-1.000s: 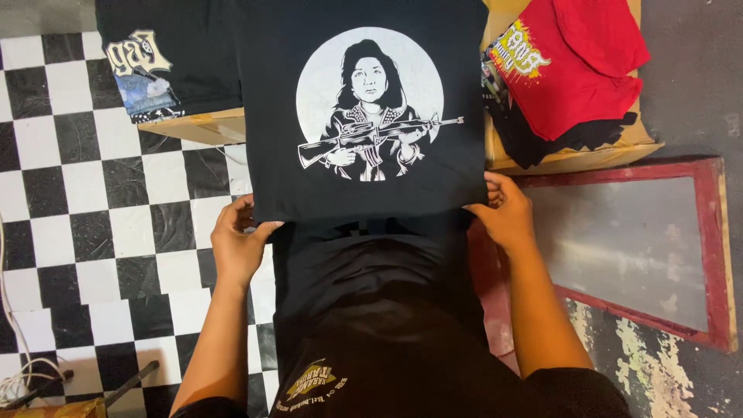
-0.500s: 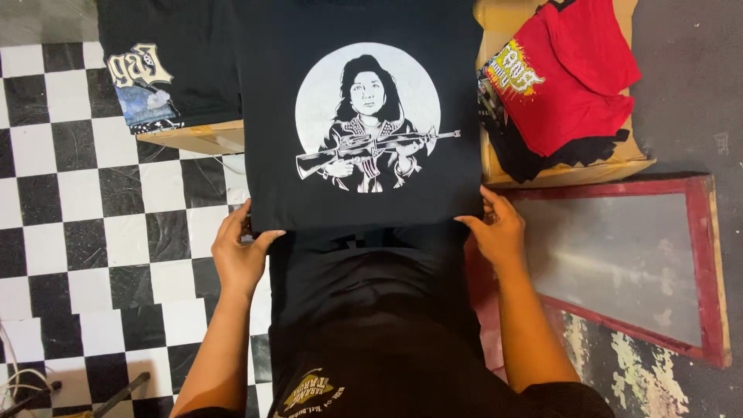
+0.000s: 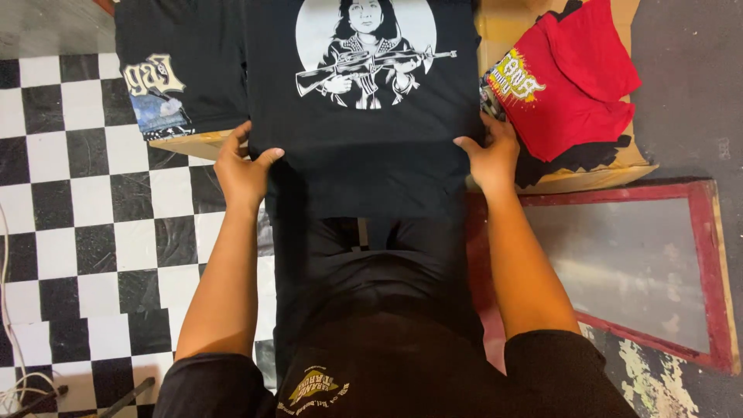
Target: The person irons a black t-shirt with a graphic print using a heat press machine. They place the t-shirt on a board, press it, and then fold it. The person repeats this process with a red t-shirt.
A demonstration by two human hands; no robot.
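A black T-shirt (image 3: 364,147) with a white round print of a figure holding a rifle lies stretched flat in front of me. My left hand (image 3: 244,166) grips its lower left edge, thumb on top. My right hand (image 3: 489,155) grips its lower right edge. The shirt's hem hangs down toward my body.
Another black printed shirt (image 3: 182,70) lies on a wooden board (image 3: 193,143) at the left. A red shirt (image 3: 576,77) over dark cloth rests on a board at the right. A red-framed printing screen (image 3: 642,271) leans below it. Black-and-white checkered floor (image 3: 85,217) spreads left, with cables at the lower left.
The shirt and both hands sit higher in view than before, and the hands have shifted along its lower edge; the grip is unchanged.
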